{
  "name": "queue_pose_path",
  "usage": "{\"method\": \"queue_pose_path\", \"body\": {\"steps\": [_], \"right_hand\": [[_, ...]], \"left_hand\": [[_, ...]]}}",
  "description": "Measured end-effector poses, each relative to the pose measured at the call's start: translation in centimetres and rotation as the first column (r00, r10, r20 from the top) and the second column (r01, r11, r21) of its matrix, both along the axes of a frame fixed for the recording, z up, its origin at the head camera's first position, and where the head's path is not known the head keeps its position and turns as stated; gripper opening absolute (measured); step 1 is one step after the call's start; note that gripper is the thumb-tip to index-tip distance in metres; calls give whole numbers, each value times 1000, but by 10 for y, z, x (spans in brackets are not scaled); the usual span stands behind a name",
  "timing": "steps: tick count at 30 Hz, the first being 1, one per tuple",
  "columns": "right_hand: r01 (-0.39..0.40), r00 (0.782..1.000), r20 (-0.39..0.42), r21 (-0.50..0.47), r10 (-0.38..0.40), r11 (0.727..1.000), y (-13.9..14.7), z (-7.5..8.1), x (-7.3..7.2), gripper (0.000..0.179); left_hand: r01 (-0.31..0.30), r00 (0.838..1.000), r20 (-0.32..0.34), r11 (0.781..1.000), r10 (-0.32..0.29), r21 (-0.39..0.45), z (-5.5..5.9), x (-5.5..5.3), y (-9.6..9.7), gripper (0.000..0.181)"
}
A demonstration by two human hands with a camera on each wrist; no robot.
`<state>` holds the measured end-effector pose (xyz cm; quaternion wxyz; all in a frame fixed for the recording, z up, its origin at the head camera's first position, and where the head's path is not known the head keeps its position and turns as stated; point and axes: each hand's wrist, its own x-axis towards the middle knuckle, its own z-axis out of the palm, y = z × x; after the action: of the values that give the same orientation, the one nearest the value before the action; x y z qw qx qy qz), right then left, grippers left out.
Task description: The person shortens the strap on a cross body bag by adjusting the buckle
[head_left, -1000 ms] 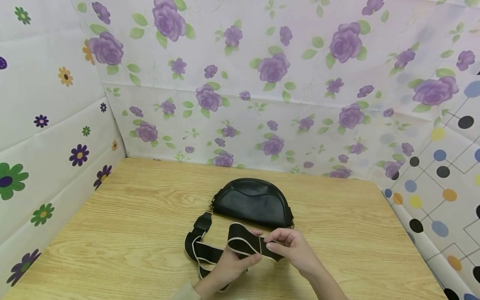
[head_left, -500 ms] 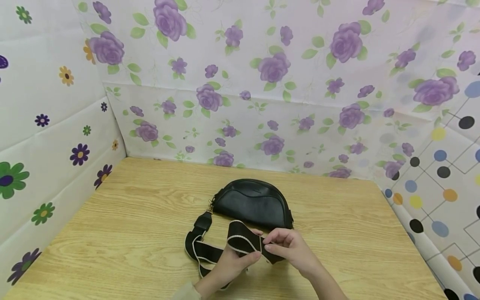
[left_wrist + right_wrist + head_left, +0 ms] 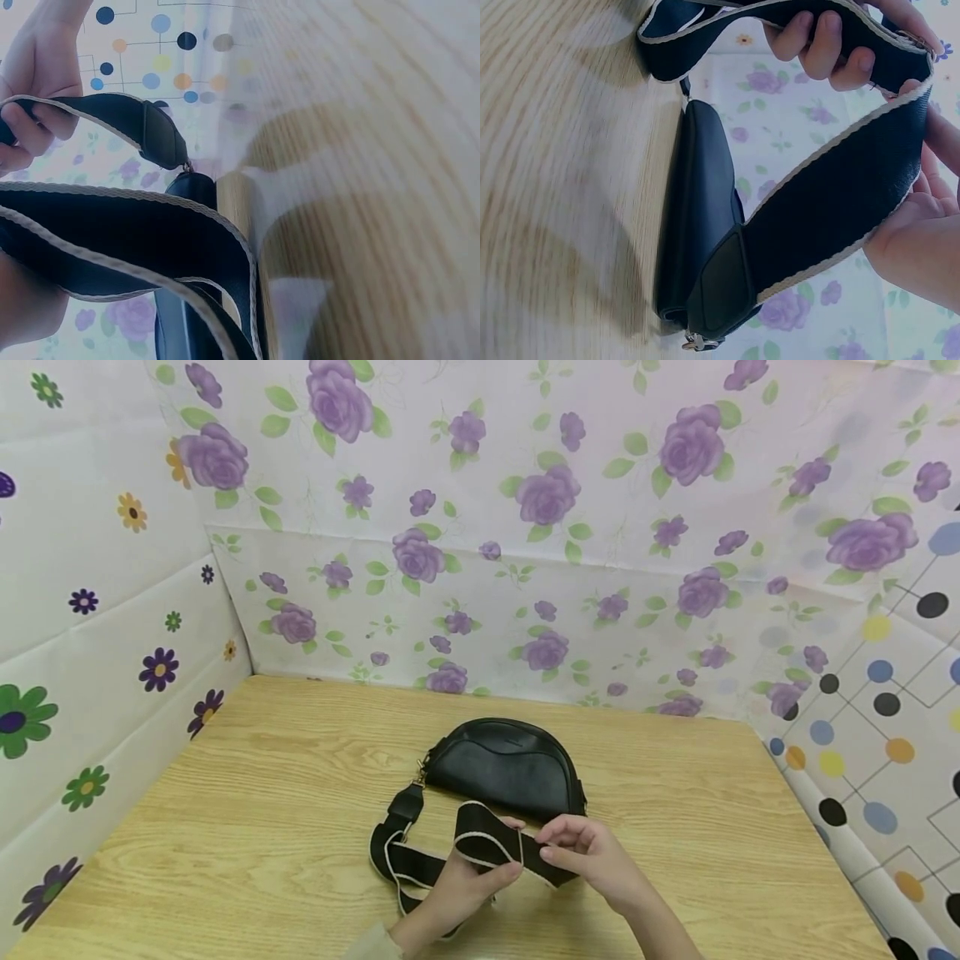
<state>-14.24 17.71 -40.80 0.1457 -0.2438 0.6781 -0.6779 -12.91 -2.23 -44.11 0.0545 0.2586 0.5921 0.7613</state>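
A black half-moon shoulder bag lies on the table, its gold clasp joined to a black webbing strap with pale edges. My left hand grips the strap where it folds into a loop, beside a thin metal slider. Just right of the slider, my right hand pinches the strap between thumb and fingers. In the right wrist view the left fingers curl over the webbing, and a leather tab ends the strap near the bag. Part of the slider is hidden by the hands.
The wood-grain table carries the bag. More strap lies in loose folds left of my left hand. A floral cloth hangs behind, with patterned cloth sides at left and right.
My right hand has moved slightly right, and the strap section between the hands now looks straighter. The left hand and the bag stay in about the same place.
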Motion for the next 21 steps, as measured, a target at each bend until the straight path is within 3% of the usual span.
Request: {"method": "queue_pose_path", "body": {"steps": [10,13,21], "right_hand": [[82,997,-14,38,-81,996,0,0,-2,17],[95,995,-17,24,-95,995,-2,2,-1,11],[131,991,8,-39,-131,991,-6,5,2,15]], "left_hand": [[1,999,40,999,1,-52,-3,0,1,41],[-9,999,50,998,12,-68,-3,0,2,41],[-20,1000,3,999,20,-41,-2,0,2,40]]}}
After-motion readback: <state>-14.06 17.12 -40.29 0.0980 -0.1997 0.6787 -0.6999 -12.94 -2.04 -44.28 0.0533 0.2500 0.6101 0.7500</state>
